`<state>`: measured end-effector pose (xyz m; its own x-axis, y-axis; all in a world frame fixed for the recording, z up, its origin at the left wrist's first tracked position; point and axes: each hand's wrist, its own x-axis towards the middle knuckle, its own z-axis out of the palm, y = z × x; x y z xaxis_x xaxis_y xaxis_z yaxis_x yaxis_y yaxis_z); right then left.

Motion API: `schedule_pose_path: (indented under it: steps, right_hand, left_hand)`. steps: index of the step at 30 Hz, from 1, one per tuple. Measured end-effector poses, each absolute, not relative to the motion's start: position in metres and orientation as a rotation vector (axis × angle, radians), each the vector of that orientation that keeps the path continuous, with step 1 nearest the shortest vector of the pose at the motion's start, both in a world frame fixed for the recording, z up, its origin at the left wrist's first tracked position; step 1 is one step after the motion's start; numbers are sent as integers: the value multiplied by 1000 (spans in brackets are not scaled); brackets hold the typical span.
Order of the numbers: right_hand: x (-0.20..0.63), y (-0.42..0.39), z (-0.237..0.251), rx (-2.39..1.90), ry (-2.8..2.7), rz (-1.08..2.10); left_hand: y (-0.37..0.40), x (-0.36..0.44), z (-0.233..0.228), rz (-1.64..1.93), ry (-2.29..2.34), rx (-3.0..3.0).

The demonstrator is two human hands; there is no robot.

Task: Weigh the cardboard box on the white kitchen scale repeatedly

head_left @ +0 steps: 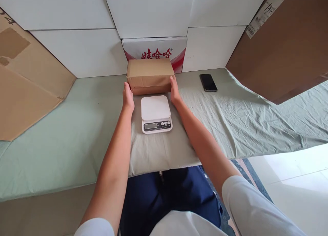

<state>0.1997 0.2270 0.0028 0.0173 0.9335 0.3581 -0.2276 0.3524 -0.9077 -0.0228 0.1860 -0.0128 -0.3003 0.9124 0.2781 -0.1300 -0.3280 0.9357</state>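
A closed brown cardboard box (151,80) is held between my two hands, just behind the scale. My left hand (128,96) presses against its left end, and my right hand (174,89) grips its right end with the thumb on the front face. Most of the fingers are hidden behind the box's ends. Nearer to me, between my forearms, a white digital kitchen scale (155,109) lies flat with nothing on its platform. Its display looks blank.
Behind the box stands a white and red printed carton (156,44) against white panels (153,10). A black phone (208,82) lies to the right. Large cardboard boxes flank the left (33,79) and right (284,48). A wrinkled green cloth (77,137) covers the table.
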Motion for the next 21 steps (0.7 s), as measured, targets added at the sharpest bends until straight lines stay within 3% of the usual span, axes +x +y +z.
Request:
schedule_pose_path:
  steps: [21]
  right_hand:
    - [221,234,-16,-849,-1109,1110]
  left_hand:
    - [187,-44,-27,1763,1179,1092]
